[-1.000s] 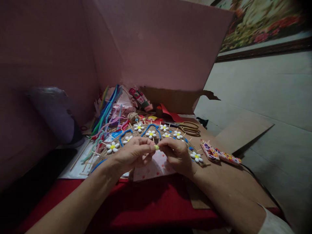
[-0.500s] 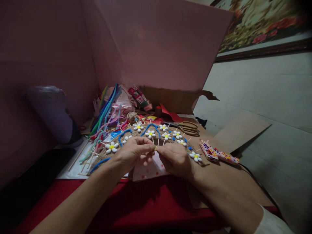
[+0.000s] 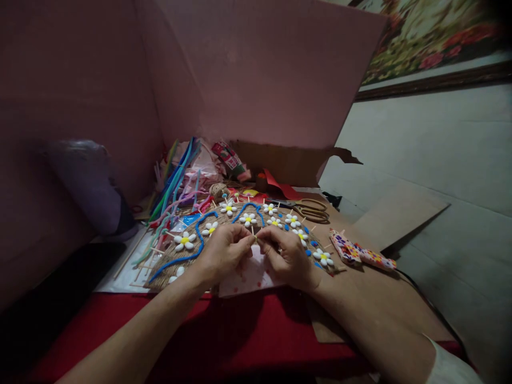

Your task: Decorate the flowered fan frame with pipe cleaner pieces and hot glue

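My left hand (image 3: 228, 250) and my right hand (image 3: 286, 256) meet at their fingertips, each in a pinch. Between them sits a small yellowish bit (image 3: 255, 240), too tiny to name. Just behind and below the hands lies a fan-shaped panel of wound brown twine (image 3: 176, 256) with wooden sticks poking out around its edge. White daisies with yellow centres (image 3: 184, 240), a wavy blue strip (image 3: 176, 261) and blue dots (image 3: 314, 243) decorate it. Under my hands is a pale sheet with red spots (image 3: 244, 282). My hands cover the panel's inner edge.
Gold-handled scissors (image 3: 310, 209) lie behind the panel, near a ball of twine (image 3: 218, 190) and red paper (image 3: 282, 186). Coloured pipe cleaners (image 3: 176, 176) are heaped at the left. On brown cardboard (image 3: 368, 304) at right rests a flower-patterned bundle (image 3: 360, 253). A red cloth (image 3: 208, 330) covers the front.
Both hands stay together, with the fingers shifted around the small bit, which shows less now. My left hand has dropped slightly, uncovering more of the panel's daisies and blue strip.
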### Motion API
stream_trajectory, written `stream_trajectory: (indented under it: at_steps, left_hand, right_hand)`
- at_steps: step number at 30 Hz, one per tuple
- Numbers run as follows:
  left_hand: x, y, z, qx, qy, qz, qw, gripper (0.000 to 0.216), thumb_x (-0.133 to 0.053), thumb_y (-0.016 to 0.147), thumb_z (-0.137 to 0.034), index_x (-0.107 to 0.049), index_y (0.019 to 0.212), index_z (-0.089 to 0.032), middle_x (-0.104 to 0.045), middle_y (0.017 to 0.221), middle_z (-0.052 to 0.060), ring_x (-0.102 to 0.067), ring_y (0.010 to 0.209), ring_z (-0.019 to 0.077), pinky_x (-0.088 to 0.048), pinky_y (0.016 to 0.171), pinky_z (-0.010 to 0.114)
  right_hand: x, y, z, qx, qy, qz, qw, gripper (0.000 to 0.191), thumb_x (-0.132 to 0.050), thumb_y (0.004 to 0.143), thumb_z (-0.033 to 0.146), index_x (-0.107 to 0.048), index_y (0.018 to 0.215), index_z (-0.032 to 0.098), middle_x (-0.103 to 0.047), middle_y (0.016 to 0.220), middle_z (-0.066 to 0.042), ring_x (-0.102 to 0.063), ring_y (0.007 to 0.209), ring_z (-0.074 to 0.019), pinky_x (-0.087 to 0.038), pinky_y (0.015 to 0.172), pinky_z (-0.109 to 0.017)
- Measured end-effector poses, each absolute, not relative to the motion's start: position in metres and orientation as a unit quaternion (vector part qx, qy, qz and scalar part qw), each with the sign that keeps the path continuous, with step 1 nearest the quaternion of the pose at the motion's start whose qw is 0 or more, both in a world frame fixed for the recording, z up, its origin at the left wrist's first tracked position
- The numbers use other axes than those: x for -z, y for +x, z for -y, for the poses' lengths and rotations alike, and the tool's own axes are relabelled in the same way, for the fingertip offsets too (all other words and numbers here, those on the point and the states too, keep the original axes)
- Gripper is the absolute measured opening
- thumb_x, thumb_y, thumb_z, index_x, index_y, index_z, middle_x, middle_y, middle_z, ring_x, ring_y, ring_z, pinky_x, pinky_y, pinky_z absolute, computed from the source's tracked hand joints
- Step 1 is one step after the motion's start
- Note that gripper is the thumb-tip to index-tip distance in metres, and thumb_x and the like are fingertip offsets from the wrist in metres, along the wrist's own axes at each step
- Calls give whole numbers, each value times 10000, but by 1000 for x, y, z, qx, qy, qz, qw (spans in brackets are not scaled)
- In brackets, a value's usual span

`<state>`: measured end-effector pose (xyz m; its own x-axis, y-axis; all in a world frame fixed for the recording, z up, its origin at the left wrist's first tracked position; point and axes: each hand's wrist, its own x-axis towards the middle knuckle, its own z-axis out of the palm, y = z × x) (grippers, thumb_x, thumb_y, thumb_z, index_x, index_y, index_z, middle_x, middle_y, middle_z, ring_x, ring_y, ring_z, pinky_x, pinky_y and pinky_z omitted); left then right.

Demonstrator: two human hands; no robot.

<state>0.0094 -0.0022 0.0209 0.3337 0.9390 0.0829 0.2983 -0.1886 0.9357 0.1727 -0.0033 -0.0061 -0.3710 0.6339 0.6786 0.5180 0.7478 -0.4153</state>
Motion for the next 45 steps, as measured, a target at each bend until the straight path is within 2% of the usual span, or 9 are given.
stream_trajectory:
  at_steps: [5,12,19,27,30,35,38,41,45]
  left_hand:
    - [-16,8,0,-384,760,-457,256,209,-510,769,-253,-528,584,-157,-494,532,-23,-432,501,90,-311,446,192]
    - [-13,11,-1,-412,677,-423,439,180,-531,770,-306,-567,701,-144,-537,569,-20,-477,429,81,-385,398,192]
    - [-15,13,1,-429,670,-419,437,116,-562,741,-254,-596,742,-143,-571,599,-10,-521,445,86,-431,404,192]
    - [-15,13,2,-468,647,-444,406,116,-562,726,-257,-557,677,-152,-524,521,-41,-472,378,79,-377,360,187]
    - [-14,12,3,-461,663,-463,365,114,-540,734,-237,-550,654,-157,-532,515,-39,-467,399,80,-361,401,191]
    - [-13,9,2,-403,757,-478,192,137,-488,732,-155,-589,640,-159,-581,568,-4,-508,537,112,-334,506,213]
    - [-13,6,0,-347,806,-455,151,159,-469,709,-104,-602,643,-160,-569,562,-7,-474,533,104,-306,514,216]
    - [-17,4,1,-327,821,-412,220,152,-481,675,-83,-608,642,-160,-543,548,-21,-454,519,91,-302,490,198]
    - [-26,4,5,-345,730,-404,430,63,-535,692,-181,-589,684,-149,-491,484,-45,-415,397,68,-298,388,181]
  right_hand:
    - [6,171,7,-93,-333,825,448,76,-488,842,143,-559,840,169,-560,669,-2,-523,585,-115,-394,557,-226]
    - [8,171,3,-114,-353,792,486,109,-493,862,180,-577,932,177,-622,742,-17,-580,629,-123,-439,585,-226]
    - [8,170,4,-106,-361,785,492,121,-503,853,185,-607,912,169,-626,727,-20,-573,607,-121,-431,560,-224]
    - [4,169,5,-61,-378,809,447,119,-469,841,147,-574,792,175,-568,654,-1,-521,583,-122,-382,556,-226]
    - [4,170,7,-21,-366,834,412,104,-467,823,121,-558,812,171,-582,697,-17,-535,622,-133,-381,601,-237]
    - [4,172,7,76,-331,881,328,114,-444,851,166,-549,808,158,-594,706,-43,-527,622,-146,-343,565,-242]
    - [4,174,6,98,-317,882,335,126,-444,834,145,-553,771,160,-569,676,-36,-501,606,-141,-330,550,-243]
    - [4,175,3,-8,-331,849,412,105,-487,797,118,-566,757,174,-557,663,-12,-492,596,-128,-357,554,-237]
    - [4,174,-1,-220,-346,752,516,71,-579,793,189,-584,724,178,-543,651,8,-491,590,-116,-390,541,-228]
